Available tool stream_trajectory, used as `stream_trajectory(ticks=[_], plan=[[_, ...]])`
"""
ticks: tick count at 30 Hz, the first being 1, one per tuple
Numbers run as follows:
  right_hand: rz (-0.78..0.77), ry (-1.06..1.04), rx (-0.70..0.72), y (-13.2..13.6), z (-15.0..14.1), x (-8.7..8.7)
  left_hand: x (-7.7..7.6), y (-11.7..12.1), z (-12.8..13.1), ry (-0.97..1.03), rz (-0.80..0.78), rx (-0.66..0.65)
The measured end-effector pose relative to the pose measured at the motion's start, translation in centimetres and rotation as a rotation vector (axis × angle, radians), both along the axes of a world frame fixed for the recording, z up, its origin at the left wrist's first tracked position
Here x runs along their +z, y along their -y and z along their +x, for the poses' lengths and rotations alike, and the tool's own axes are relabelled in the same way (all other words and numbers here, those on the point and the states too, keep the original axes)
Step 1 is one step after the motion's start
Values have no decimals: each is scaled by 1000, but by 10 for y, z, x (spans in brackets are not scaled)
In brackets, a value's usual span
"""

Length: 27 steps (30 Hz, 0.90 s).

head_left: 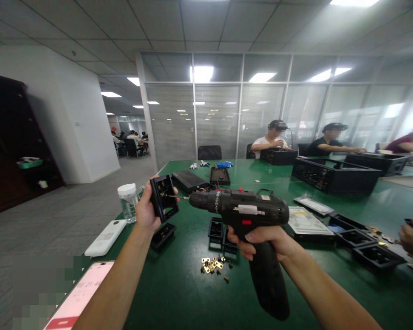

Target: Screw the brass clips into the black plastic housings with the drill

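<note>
We clasped a matte-black pistol-shaped drill (258, 210) in our right hand (266, 236), its slim metal bit (183, 197) pointing into the rectangular black plastic frame (165, 205) our left hand (146, 211) grasped.

Right hand (261, 239) grips 1 drill (241, 205), bit (181, 197) reaching black frame (164, 192) in left hand (147, 208); brass plates (212, 265) below, between hands.

White wall (72, 119), grey floor (60, 213), glass partition (172, 133), bright ceiling lights (354, 2).
</note>
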State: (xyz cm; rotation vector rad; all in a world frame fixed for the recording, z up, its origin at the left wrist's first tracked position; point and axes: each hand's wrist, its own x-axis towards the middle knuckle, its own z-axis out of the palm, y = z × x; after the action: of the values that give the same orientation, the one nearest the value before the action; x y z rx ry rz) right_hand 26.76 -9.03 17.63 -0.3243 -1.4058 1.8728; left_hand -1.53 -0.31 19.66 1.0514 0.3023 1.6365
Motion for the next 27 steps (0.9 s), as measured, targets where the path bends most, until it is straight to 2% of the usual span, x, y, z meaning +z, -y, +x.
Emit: stream_trajectory(ticks=[11,27], plan=[[-53,-41,24,1,5,5,-3,0,0,-42,30,-31],[-138,-71,23,7,5,8,0,3,5,18,59,-11]])
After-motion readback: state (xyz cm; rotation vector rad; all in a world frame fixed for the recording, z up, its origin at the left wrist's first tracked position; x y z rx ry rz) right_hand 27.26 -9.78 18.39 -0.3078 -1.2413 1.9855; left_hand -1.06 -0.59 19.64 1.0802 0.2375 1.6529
